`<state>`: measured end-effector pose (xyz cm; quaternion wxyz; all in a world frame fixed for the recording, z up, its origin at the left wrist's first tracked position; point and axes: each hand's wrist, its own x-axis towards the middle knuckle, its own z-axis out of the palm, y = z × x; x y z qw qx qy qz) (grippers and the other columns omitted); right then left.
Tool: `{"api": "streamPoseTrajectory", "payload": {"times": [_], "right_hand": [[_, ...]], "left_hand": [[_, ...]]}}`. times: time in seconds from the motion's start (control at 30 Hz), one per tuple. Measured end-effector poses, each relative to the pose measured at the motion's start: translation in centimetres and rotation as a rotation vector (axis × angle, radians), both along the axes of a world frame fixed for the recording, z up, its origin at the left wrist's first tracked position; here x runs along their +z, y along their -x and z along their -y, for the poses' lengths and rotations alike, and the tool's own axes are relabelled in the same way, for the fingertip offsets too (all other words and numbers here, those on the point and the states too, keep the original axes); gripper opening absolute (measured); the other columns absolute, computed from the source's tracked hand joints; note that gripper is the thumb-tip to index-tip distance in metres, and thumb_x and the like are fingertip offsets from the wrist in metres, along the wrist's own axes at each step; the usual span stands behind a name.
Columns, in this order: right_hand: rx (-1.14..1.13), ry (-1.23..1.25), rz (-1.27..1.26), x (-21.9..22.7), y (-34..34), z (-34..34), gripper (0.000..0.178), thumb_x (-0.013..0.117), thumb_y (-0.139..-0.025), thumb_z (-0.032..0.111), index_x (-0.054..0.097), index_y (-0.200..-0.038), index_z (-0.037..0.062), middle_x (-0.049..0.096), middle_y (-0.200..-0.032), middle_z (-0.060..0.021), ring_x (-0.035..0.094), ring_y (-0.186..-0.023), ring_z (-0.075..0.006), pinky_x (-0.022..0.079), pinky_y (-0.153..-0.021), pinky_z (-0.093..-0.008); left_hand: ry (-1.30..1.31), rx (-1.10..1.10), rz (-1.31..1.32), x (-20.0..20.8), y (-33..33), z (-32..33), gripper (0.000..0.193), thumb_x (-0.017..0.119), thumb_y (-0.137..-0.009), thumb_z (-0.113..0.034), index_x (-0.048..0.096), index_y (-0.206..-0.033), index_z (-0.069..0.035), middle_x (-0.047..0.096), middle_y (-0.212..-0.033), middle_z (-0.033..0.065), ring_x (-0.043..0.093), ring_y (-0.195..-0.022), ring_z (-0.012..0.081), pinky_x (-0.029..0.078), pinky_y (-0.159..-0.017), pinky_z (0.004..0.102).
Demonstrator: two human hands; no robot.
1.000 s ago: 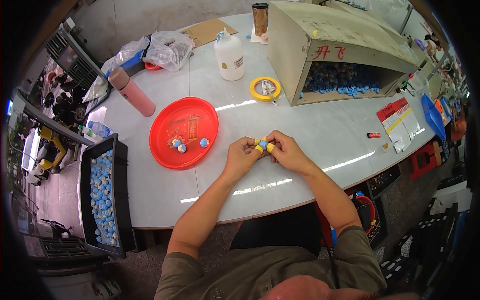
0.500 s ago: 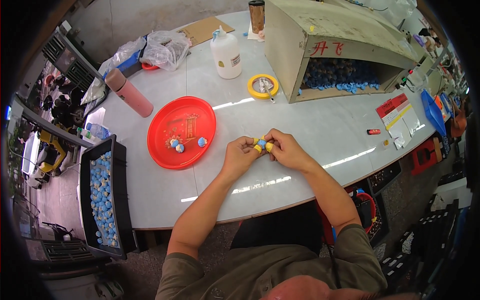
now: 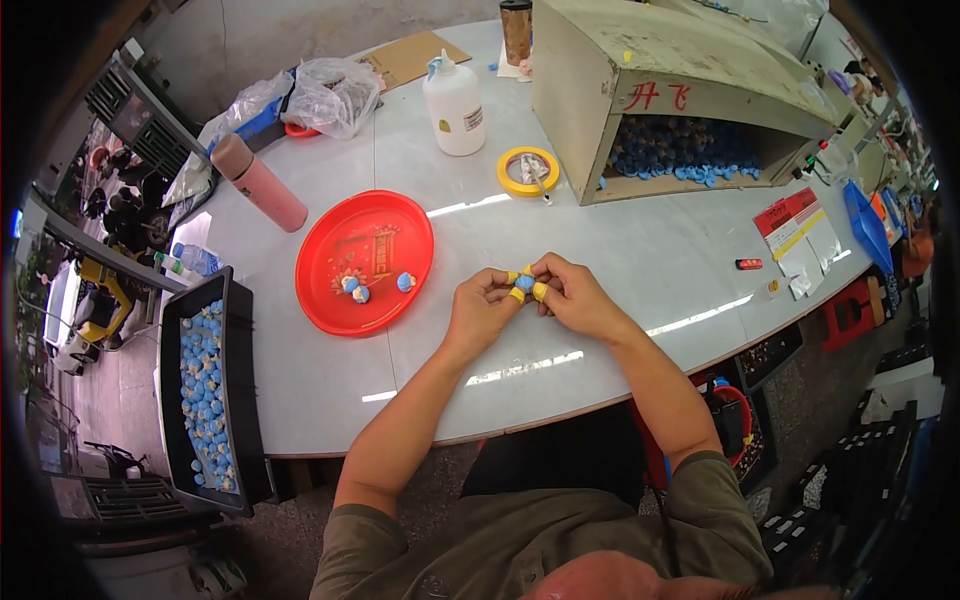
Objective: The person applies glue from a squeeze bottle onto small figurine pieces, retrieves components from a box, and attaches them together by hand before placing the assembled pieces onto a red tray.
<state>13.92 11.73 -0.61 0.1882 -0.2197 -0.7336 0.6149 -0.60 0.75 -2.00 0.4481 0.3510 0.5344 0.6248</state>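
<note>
Hands, two, placed to the right of the red tray (image 3: 330,245), fingers bent, fingertips brought close together. Left hand (image 3: 480,310), one: thumb and forefinger, both yellow-capped at the tip, pinched on a small blue piece (image 3: 525,284). Right hand (image 3: 580,303), one: the same piece pinched from the opposite side, thumb and forefinger likewise capped. Blue piece, one, held just above the table (image 3: 450,400), to the right of the tray; its underside is hidden.

Blue-and-white balls (image 3: 405,282), three, contained in the tray: two set side by side, one apart toward the tray's right rim. Black crate (image 3: 241,390), one, positioned left of and nearer the person than the tray, filled with similar balls too crowded to be counted. Pink flask (image 3: 262,185), one, stood beyond the tray's left edge. White bottle (image 3: 455,110), one, and yellow tape roll (image 3: 506,176), one, placed beyond the tray to its right.
</note>
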Motion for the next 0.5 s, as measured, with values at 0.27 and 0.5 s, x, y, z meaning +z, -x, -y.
{"api": "streamPoseTrajectory", "payload": {"times": [0.27, 0.5], "right_hand": [[0.042, 0.038, 0.046, 0.5, -0.2, -0.4, 0.017, 0.048, -0.095, 0.002, 0.051, -0.111, 0.001, 0.061, -0.089, -0.0061, 0.06, -0.071, -0.0089, 0.051, -0.063, -0.0234], [0.036, 0.023, 0.043, 0.3, -0.3, -0.5, 0.023, 0.047, -0.084, -0.006, 0.051, -0.106, -0.0024, 0.062, -0.085, -0.0108, 0.06, -0.067, -0.0133, 0.049, -0.062, -0.0274]], "left_hand": [[-0.022, 0.0, 0.127, -0.9, 0.5, -0.2, 0.017, 0.058, -0.087, 0.005, 0.055, -0.103, 0.009, 0.065, -0.101, 0.0147, 0.066, -0.095, 0.0184, 0.053, -0.078, 0.0227], [0.02, -0.018, 0.053, -0.3, 0.4, 0.0, 0.015, 0.058, -0.086, 0.007, 0.057, -0.1, 0.008, 0.064, -0.102, 0.0144, 0.065, -0.094, 0.0175, 0.055, -0.083, 0.0266]]}}
